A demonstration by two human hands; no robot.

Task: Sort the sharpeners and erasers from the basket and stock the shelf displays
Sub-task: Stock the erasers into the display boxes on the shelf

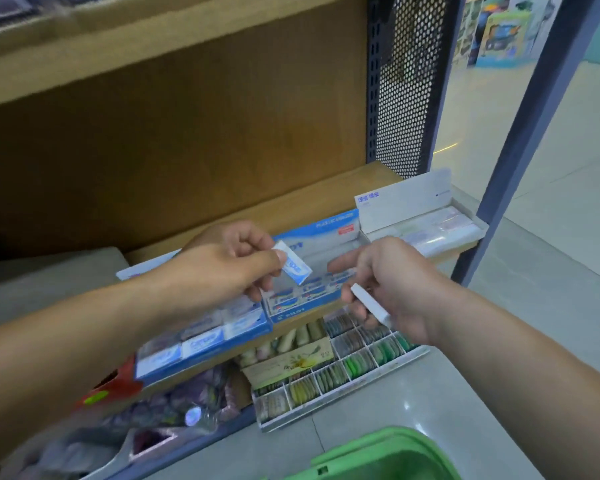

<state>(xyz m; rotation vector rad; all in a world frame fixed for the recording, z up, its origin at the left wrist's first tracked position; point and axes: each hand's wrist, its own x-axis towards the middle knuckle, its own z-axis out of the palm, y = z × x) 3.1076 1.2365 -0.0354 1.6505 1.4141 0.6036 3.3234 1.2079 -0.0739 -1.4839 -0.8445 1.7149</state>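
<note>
My left hand [229, 268] pinches a small blue-and-white wrapped eraser [293, 263] between thumb and fingers, above the blue eraser display box [326, 233] on the wooden shelf [291, 202]. My right hand [388, 285] holds a long white eraser [369, 303] in curled fingers, just right of that box. Rows of the same blue-and-white erasers [305, 296] fill the box's front. A second blue display of erasers [205, 337] sits to its left. The green basket [388, 455] is at the bottom edge, on the floor.
A white display box [420, 216] with wrapped long items stands at the shelf's right end. Below it a divided white tray [343, 372] holds several coloured small items. A grey upright post [520, 140] and a perforated metal panel [409, 81] frame the shelf's right side.
</note>
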